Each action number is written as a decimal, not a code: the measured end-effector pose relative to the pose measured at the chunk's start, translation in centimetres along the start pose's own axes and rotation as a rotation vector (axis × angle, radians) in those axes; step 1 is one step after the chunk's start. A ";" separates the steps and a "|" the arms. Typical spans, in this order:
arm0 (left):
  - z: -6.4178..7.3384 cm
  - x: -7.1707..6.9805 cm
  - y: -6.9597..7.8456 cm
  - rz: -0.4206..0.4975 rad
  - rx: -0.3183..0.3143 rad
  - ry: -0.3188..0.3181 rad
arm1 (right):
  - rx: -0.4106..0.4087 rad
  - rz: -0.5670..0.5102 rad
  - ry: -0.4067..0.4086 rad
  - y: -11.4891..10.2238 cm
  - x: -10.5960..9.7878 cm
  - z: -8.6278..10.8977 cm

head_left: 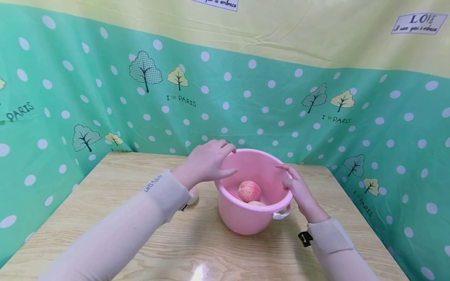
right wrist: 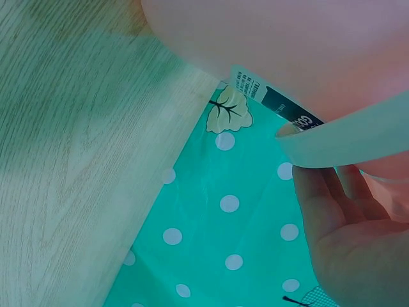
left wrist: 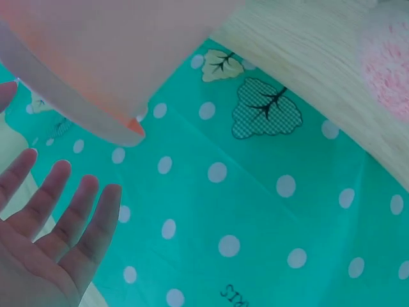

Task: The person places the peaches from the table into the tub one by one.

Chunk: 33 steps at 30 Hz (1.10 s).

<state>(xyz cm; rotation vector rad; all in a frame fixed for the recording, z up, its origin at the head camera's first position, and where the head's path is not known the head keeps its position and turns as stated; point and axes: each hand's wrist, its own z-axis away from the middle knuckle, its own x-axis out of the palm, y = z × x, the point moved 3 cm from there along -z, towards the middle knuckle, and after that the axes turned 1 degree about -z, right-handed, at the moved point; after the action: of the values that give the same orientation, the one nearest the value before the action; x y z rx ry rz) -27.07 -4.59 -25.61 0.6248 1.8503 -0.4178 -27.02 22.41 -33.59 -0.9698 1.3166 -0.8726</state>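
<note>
A pink bucket [head_left: 242, 218] stands on the wooden table in the head view. Inside it lie a red-pink peach [head_left: 249, 191] and, partly hidden by the near wall, a paler round one [head_left: 257, 203]. My left hand [head_left: 211, 160] is at the bucket's left rim, fingers spread; the left wrist view shows its fingertips apart from the rim. At the right rim, my right hand [head_left: 299, 191] grips the edge with the thumb inside, beside the white handle [right wrist: 358, 137]. Another peach [head_left: 193, 195] rests on the table, half covered by my left sleeve.
The table [head_left: 140, 246] meets a green dotted cloth [head_left: 225, 117] at its back and sides. A printed label [right wrist: 271, 99] is stuck on the bucket's outer wall. Black clips [head_left: 305, 238] show at the wrist bands.
</note>
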 end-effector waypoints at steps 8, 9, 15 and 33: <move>0.6 -0.1 -1.1 0.014 -0.008 0.011 | 0.005 0.002 0.000 0.0 0.0 0.0; 0.7 -0.2 -1.2 0.018 -0.005 0.019 | 0.005 0.001 0.001 0.1 0.0 0.0; 1.3 -0.5 -2.0 0.007 -0.030 0.021 | 0.010 -0.007 0.004 0.1 0.0 0.1; 3.1 0.0 -4.1 -0.002 -0.083 0.030 | 0.013 -0.007 0.003 0.0 0.0 0.0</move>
<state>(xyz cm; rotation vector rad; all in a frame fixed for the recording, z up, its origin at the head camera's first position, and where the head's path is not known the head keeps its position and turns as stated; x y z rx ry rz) -27.22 -9.61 -26.72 0.5756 1.8865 -0.3330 -27.04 22.38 -33.63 -0.9635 1.3091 -0.8877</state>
